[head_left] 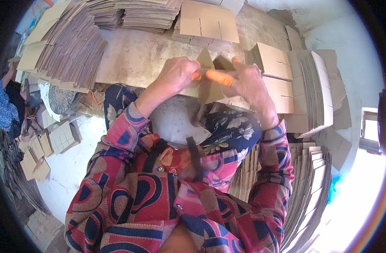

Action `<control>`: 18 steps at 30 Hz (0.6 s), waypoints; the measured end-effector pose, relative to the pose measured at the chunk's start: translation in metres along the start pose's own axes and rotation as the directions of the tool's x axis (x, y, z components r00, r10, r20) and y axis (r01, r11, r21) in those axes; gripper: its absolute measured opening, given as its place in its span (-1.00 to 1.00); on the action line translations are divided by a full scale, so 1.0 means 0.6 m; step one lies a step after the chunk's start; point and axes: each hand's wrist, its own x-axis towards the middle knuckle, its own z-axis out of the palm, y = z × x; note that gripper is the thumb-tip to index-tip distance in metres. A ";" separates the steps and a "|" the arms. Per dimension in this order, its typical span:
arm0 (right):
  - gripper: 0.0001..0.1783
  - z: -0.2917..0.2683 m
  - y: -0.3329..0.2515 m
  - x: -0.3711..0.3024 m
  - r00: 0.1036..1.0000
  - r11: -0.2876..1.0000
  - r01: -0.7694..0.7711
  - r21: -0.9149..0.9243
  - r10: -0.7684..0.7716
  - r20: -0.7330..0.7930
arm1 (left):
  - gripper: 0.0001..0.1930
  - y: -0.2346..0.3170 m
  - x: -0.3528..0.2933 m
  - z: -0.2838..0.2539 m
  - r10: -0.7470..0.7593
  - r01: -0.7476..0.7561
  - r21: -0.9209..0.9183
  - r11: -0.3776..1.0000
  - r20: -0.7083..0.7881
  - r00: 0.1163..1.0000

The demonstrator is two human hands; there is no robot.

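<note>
Between my hands, above the near edge of the table, stand brown cardboard pieces [210, 92] set at angles to each other, like parts of a box divider. My left hand [174, 76] is closed, pinching at their left side, with orange covers on its fingertips. On the other side my right hand [248, 84] grips the cardboard. One orange-covered finger of that hand lies across the front and another orange tip shows behind. The fingers partly hide how the pieces join. Just right of this hand lies a stack of slotted cardboard sheets [275, 61].
Fanned cardboard stacks [70, 48] cover the left of the table [129, 55]. Slotted sheets [207, 21] are piled at the back. Upright bundles [315, 90] stand at right, with more cardboard [307, 185] below. Another person's blue sleeve [5, 103] shows at far left.
</note>
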 end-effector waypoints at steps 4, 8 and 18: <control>-0.47 0.038 -0.027 -0.031 0.966 0.968 0.217 -0.128 -0.232 -0.114 | -0.83 0.000 0.003 0.002 0.034 -0.035 -0.032 0.999 -0.021 0.999; -0.66 0.074 0.005 -0.031 0.964 0.970 0.220 -0.099 -0.232 -0.133 | -0.76 0.004 -0.002 0.003 0.070 -0.101 -0.190 0.977 -0.160 0.985; -0.57 0.099 0.004 -0.019 0.902 0.921 0.383 -0.066 -0.389 -0.186 | -0.24 -0.051 -0.017 0.041 0.040 -0.142 -0.367 0.919 -0.271 0.962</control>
